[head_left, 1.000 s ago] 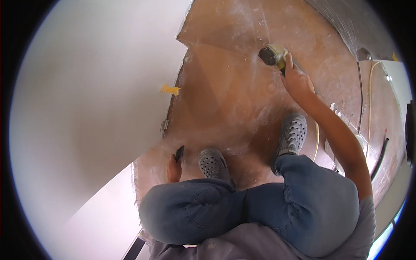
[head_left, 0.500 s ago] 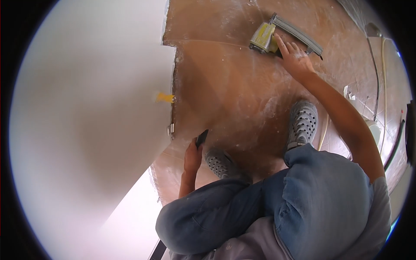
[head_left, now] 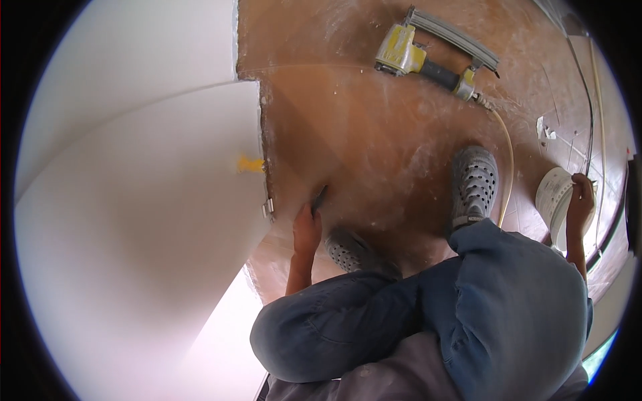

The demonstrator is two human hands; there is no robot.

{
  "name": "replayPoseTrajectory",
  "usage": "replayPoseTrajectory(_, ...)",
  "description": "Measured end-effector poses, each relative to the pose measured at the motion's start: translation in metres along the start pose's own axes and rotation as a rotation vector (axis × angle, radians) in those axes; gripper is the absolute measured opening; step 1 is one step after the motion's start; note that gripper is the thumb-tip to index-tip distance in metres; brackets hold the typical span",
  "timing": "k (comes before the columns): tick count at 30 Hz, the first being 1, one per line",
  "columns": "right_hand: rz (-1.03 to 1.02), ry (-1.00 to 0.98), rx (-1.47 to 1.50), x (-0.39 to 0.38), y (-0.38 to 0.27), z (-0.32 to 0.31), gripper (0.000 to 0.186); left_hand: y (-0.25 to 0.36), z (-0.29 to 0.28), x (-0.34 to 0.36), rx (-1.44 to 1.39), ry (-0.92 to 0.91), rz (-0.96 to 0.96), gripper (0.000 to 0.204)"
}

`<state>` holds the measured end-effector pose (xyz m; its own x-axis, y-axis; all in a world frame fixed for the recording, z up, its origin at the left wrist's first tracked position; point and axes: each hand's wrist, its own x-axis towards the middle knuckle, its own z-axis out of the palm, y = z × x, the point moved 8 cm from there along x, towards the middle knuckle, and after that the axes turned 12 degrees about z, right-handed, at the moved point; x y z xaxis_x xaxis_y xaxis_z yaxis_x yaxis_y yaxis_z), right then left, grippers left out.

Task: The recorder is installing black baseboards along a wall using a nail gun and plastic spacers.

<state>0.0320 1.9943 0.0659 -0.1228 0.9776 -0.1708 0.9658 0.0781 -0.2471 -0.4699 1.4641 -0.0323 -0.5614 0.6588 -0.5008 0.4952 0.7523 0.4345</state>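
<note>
My left hand is closed on a small dark flat tool, above the brown floor near the edge of the white board. Out to my right, my right hand is closed at the rim of a white bucket, its fingers curled there; whether anything inside is touched is hidden. A yellow and grey nail gun with a long magazine lies on the floor ahead, an air hose running from it.
A large white board fills the left, with yellow tape at its edge. My grey clogs rest on the dusty brown floor. Cables and white scraps lie at the right.
My right hand has let go of the nail gun, leaving it lying ahead, and moved down-right to the bucket. My left hand, holding the dark tool, has moved forward and rightward.
</note>
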Motion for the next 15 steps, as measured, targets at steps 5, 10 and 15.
replayPoseTrajectory(5, 0.417, 0.249, 0.116, -0.024, 0.087, -0.02, 0.031, 0.021, -0.033, -0.004, -0.023, 0.045, 0.039, 0.035)
replayPoseTrajectory(10, 0.941, -0.279, 0.397, -0.083, 0.218, 0.065, 0.029, 0.015, -0.028, 0.008, -0.099, 0.132, -0.004, 0.039)
replayPoseTrajectory(15, 0.658, -0.326, 0.197, -0.067, 0.165, 0.084, 0.027, 0.027, -0.016, 0.027, -0.157, 0.008, -0.014, 0.039)
